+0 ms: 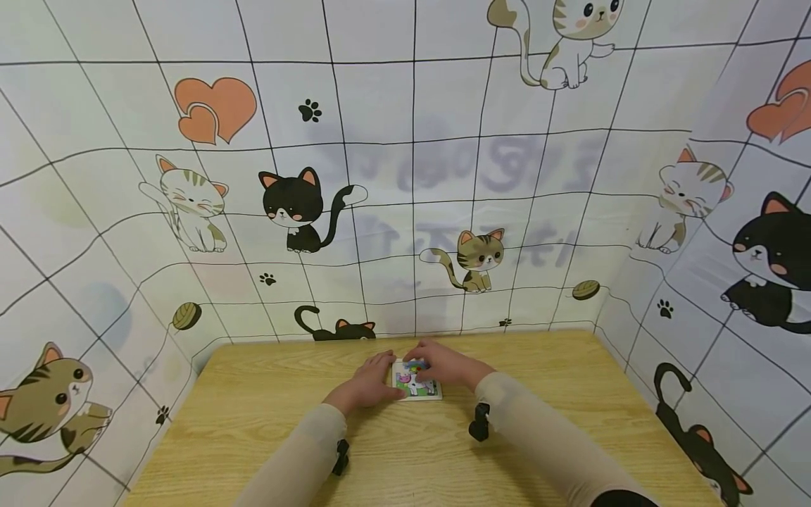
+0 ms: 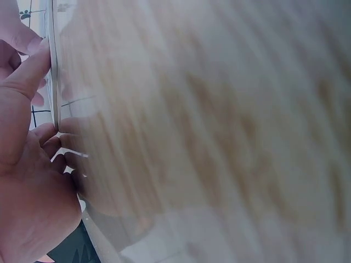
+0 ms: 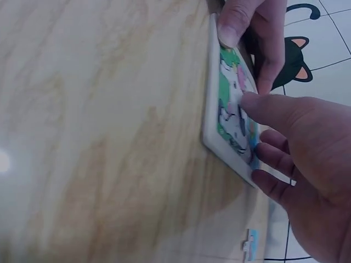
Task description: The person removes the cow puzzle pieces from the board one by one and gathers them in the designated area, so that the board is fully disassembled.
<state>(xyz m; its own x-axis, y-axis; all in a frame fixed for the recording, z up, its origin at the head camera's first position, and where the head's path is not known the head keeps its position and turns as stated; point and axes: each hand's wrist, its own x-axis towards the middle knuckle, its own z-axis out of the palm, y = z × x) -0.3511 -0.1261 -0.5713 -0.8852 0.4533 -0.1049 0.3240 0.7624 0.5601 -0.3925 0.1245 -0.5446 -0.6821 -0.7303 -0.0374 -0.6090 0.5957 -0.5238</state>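
Observation:
A small flat picture puzzle [image 1: 416, 386] with a white frame lies on the wooden table, its bright cartoon animals facing up. My left hand [image 1: 370, 381] holds its left side; in the right wrist view that hand's thumb [image 3: 232, 26] lies on the frame. My right hand [image 1: 443, 362] reaches over from the right and covers the puzzle's upper right part. Its thumb [image 3: 269, 107] touches the picture, while the other fingertips curl in at the frame's edge. The left wrist view shows the frame's edge [image 2: 54, 82] only side-on, with left fingers beside it.
The puzzle sits near the back of the wooden table [image 1: 266, 415]. Behind and at both sides hangs a white cloth [image 1: 380, 176] printed with cats and grid lines. A small blue and white thing [image 3: 250, 245], kind unclear, appears near the table's edge in the right wrist view.

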